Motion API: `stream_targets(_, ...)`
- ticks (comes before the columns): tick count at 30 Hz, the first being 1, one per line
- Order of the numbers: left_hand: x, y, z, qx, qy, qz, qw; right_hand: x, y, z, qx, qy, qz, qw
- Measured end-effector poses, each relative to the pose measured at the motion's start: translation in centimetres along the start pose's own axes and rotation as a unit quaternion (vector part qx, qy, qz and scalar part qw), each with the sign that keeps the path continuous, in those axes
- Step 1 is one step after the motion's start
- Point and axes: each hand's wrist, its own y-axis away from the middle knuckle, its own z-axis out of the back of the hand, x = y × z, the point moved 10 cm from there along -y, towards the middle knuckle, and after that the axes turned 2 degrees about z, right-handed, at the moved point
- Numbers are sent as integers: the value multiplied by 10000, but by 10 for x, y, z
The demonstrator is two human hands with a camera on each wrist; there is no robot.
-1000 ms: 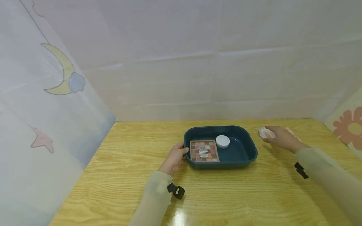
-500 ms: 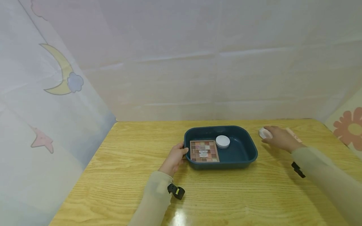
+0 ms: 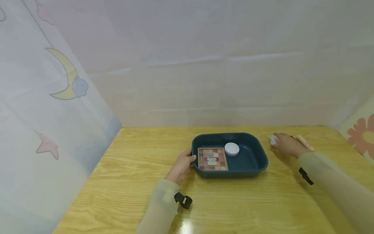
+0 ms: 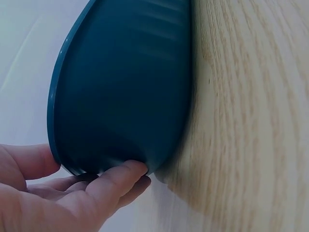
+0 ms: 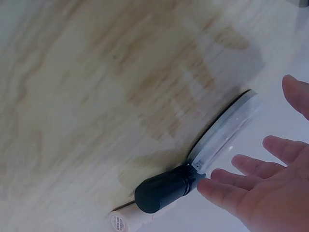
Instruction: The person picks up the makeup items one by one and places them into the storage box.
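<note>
In the head view my left hand (image 3: 181, 165) grips the left end of a dark blue plastic basin (image 3: 230, 174), thumb at the rim and fingers beneath, as the left wrist view also shows. Inside the basin are an eyeshadow palette (image 3: 212, 159) and a round white lidded jar (image 3: 232, 149). My right hand (image 3: 287, 144) hovers at a flat round pale disc (image 3: 273, 139), partly hiding it. The right wrist view shows those fingers extended and the thumb apart, near the disc (image 5: 224, 130) and a black cylinder (image 5: 164, 190); whether these two are joined I cannot tell.
A pale pink tube (image 3: 305, 143) lies just beyond my right hand, beside the black cylinder. The wooden table (image 3: 140, 156) ends at a printed cloth backdrop (image 3: 181, 91) behind and at the sides.
My right hand has shifted slightly left and covers more of the pale disc, while the pink tube shows more. The left hand and basin keep their place; the head view has tilted slightly.
</note>
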Motion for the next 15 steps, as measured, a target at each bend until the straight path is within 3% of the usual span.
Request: stream_targets(15, -3, 1, -2, 38, 56, -59, 10000, -10, -9, -3, -122, 371, -109, 9992)
